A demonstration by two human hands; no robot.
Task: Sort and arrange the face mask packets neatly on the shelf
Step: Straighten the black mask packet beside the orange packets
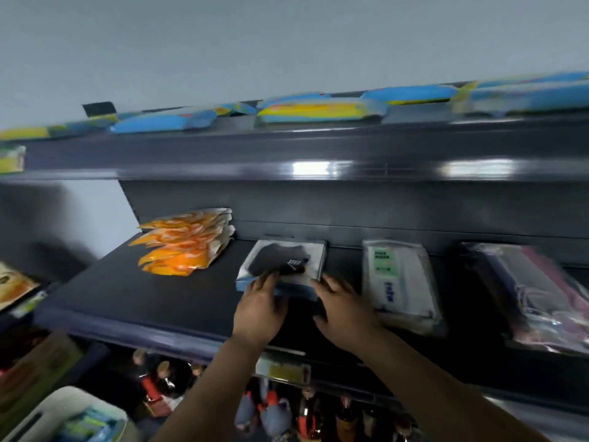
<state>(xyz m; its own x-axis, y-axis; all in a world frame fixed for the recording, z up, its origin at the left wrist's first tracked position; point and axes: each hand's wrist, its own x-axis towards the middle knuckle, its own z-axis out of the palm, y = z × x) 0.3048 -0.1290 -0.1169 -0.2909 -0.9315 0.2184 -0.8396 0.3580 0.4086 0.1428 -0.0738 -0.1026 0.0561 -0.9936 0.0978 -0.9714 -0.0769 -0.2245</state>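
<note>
Packets sit in four separate piles along the shelf [134,301]; left hand [259,309] and right hand [342,309], fingers extended, press the centre black-mask pile [283,266], apparently squaring it, while the orange pile [183,247] at far left remains fanned.

- The scene is dim and cool-toned, with a pale grey wall [223,43] lit evenly overhead.
- Two white glare patches sit on the glossy dark front lip of the upper shelf [312,169], perhaps from ceiling lamps.
- Motion blur smears the blue and yellow packets [322,110] up top and the clear-wrapped pink and dark packets [541,298] at right.
- Wide-angle distortion bows and tilts the shelf lines.
- Deep shadow fills the bottles below [287,409].
</note>
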